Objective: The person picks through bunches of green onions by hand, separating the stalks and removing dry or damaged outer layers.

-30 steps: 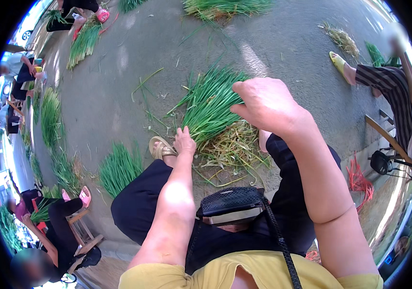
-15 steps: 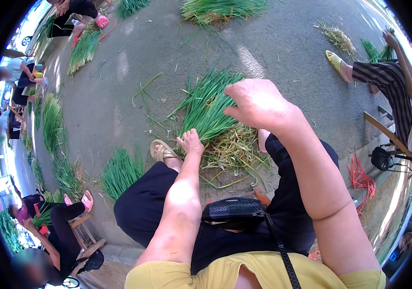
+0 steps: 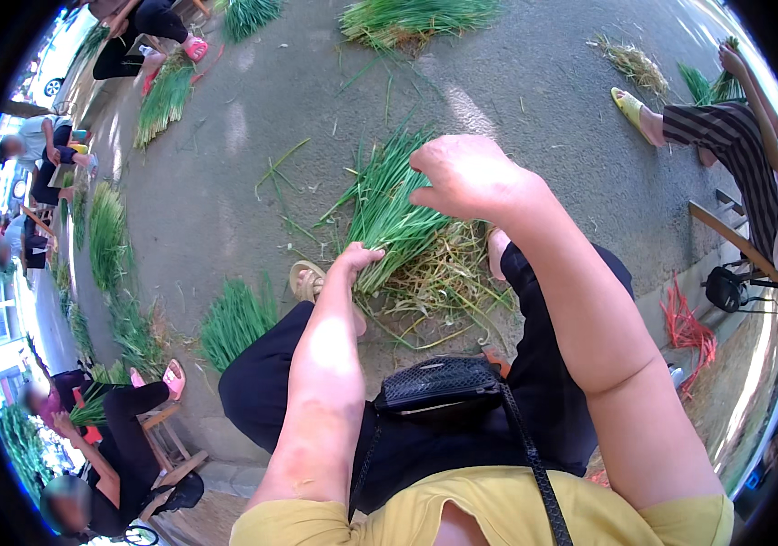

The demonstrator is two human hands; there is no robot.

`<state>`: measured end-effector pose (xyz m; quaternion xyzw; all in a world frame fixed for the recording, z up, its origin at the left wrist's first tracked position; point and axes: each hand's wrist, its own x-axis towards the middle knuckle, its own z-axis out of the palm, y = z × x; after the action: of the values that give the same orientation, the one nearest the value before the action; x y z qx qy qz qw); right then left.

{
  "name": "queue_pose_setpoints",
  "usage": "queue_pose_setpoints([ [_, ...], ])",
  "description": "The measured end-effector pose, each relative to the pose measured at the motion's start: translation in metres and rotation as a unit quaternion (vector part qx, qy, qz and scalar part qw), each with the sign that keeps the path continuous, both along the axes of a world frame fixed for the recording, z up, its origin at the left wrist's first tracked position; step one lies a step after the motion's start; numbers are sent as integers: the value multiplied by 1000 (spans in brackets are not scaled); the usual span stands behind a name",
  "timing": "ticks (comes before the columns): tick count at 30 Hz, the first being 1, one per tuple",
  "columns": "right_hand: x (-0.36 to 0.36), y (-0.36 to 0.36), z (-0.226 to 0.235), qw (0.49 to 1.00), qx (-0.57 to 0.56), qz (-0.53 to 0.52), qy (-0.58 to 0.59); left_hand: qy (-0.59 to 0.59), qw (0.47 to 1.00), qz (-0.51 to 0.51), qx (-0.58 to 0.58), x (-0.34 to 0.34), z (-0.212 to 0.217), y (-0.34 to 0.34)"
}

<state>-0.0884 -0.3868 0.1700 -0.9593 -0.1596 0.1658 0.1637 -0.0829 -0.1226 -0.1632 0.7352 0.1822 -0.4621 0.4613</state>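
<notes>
Head view: green bunch (image 3: 394, 196) lies on the grey ground (image 3: 262, 118), out from the near edge at the kerb (image 3: 230, 476), between the feet. Long axis slants: pale stem ends near-left, leaf tips far-right. Left hand (image 3: 357, 261) is nearer, at the stem ends; bunch runs away and to the right from it. It's partly curled, thumb out toward the stems; can't tell if any are pinched. Right hand (image 3: 466, 173) overlaps the bunch's right flank in view; height above it unclear. Half curled, gap between thumb and forefinger, other fingers hidden; can't tell if it has hold of a leaf.

Materials: bunch is slim, smooth blades, loosely fanned. Dry trimmings (image 3: 448, 278) just beside, straw-coloured, tangled. Ground rough, gritty. Second bunch (image 3: 239, 328) by the left knee, same blades. Red strips (image 3: 687, 323) near the kerb, thin and limp.
</notes>
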Motion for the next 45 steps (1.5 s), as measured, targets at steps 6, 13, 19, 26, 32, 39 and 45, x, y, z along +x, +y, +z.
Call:
queue_pose_setpoints([
  [6,-2,-5,-3,1000,-6,-14,1,33,988,-144,50,17,65,-34],
  [13,-5,-11,-5,999,-19,-29,-6,220,961,92,-136,4,68,-37],
  [19,-5,-12,-7,1000,-7,-15,-21,80,996,-7,-33,-16,13,-39],
  [26,-1,-7,0,999,-24,-13,-16,-87,977,-166,97,-12,10,-45],
  [32,-5,-11,4,1000,-23,-17,-3,-49,997,-57,-32,-13,72,-50],
  [39,-1,12,-31,987,-70,-55,135,40,978,107,-177,-15,94,-25],
  [45,-36,31,-117,865,92,-265,416,20,936,164,-310,-29,125,-33],
])
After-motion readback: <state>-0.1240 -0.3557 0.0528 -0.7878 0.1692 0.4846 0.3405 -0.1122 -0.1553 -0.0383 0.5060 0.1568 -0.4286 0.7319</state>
